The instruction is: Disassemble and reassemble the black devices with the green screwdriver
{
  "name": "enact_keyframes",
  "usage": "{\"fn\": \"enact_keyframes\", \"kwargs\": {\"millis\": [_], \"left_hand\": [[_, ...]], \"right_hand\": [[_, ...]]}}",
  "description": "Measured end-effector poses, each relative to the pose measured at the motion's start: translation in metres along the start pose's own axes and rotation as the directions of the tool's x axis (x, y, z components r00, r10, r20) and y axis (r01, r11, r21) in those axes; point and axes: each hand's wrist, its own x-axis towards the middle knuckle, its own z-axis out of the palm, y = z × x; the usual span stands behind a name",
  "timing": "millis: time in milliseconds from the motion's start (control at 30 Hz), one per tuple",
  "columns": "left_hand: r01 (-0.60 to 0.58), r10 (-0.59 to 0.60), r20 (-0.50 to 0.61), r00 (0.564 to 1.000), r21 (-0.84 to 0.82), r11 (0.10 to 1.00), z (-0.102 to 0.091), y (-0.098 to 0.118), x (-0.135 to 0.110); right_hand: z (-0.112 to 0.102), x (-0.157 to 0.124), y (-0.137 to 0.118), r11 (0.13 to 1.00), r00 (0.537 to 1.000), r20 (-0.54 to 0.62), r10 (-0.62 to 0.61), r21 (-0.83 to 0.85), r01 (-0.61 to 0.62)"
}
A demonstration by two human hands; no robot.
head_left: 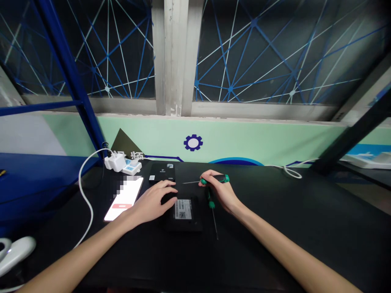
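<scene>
Left hand (151, 202): fingers released, resting on black device (186, 221) | Right hand (221, 191): fingers grasping green-handled screwdriver (215, 178) | Second screwdriver (213, 215): lying just below those fingers

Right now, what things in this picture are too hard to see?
All in the head view:
- Phone: blocky blur covers part of its screen.
- White label on the black case: print too small to read.
- Left hand: covers part of that case.
- Right hand: fingers hide part of the green screwdriver.
</scene>
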Motion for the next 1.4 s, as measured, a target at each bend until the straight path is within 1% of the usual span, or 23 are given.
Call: {"fn": "enact_keyframes", "kwargs": {"millis": [167,267,333,433,533,667,800,933,1000,1200,1300,1400], "left_hand": [[-0.021,0.021,-0.013,1.000,0.024,0.999,-0.001,0.004,0.000],[0.044,-0.044,-0.005,0.999,0.067,0.997,-0.004,0.007,0.001],[0.097,-0.100,0.029,0.995,0.073,0.993,-0.005,0.008,0.002],[0.118,-0.121,0.078,0.990,0.043,0.992,-0.006,0.008,0.002],[0.118,-0.117,0.101,0.988,0.003,0.993,-0.007,0.008,0.001],[0.155,-0.149,0.137,0.979,-0.037,0.987,-0.007,0.006,0.000],[0.220,-0.203,0.171,0.964,-0.090,0.971,-0.006,0.003,0.000],[0.367,-0.312,0.255,0.915,-0.211,0.906,-0.005,0.002,0.000],[0.409,-0.337,0.279,0.899,-0.258,0.876,-0.004,0.002,0.001],[0.459,-0.373,0.299,0.879,-0.313,0.831,0.000,0.002,0.002],[0.468,-0.378,0.303,0.875,-0.327,0.821,0.000,0.003,0.002],[0.453,-0.352,0.313,0.882,-0.354,0.818,0.000,0.002,0.003]], "right_hand": [[-0.001,0.001,0.001,1.000,0.999,-0.037,-0.004,0.013,0.004],[-0.002,0.001,0.002,1.000,0.999,-0.050,-0.008,0.018,0.009],[-0.002,0.001,0.002,1.000,0.998,-0.057,-0.011,0.018,0.012],[-0.002,0.002,0.001,1.000,0.998,-0.066,-0.015,0.019,0.017],[-0.002,0.001,-0.001,1.000,0.998,-0.064,-0.007,0.020,0.008],[-0.002,0.001,-0.003,0.999,0.998,-0.062,0.012,0.047,-0.009],[-0.003,0.000,-0.004,0.997,1.000,-0.013,0.007,0.075,-0.006],[-0.004,-0.003,-0.004,1.000,0.999,0.040,-0.004,0.024,0.003],[-0.004,-0.004,-0.005,1.000,0.999,0.042,-0.011,-0.023,0.012],[-0.002,-0.007,-0.012,0.986,0.997,0.050,-0.056,-0.154,0.063],[0.001,-0.010,-0.017,0.979,0.995,0.055,-0.087,-0.178,0.096],[0.005,-0.011,-0.017,0.979,0.995,0.050,-0.084,-0.184,0.092]]}}
